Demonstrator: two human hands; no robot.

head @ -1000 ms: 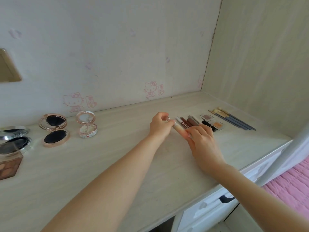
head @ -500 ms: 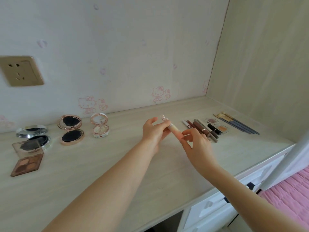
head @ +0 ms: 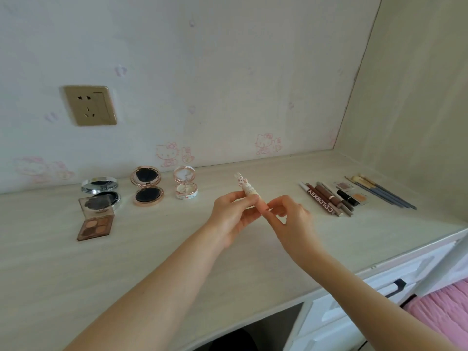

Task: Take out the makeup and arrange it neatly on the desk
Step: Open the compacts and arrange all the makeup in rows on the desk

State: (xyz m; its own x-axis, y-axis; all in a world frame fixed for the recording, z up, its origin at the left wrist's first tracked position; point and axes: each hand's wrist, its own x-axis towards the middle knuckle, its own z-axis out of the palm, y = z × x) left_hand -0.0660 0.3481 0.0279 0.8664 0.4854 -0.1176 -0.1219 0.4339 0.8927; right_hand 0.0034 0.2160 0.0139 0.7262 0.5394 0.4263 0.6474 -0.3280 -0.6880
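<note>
Now both hands point(head: 234, 219) point(head: 291, 224) hold tube point(head: 249, 192) w/ fingers.

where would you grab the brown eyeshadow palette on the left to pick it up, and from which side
Grip the flat base of the eyeshadow palette by its two long side edges, thumb on one and fingers on the other, coming down from above with the left hand, which is nearer. Its clear lid stands open at the far edge, so avoid that side; lifting by the lid would likely swing the hinge. The base lies flat on the desk.

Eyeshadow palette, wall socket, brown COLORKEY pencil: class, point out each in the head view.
Eyeshadow palette point(head: 95, 226), head view, on the brown pans.
Wall socket point(head: 89, 105), head view, plate centre.
Brown COLORKEY pencil point(head: 321, 198), head view, lettered barrel.
</note>
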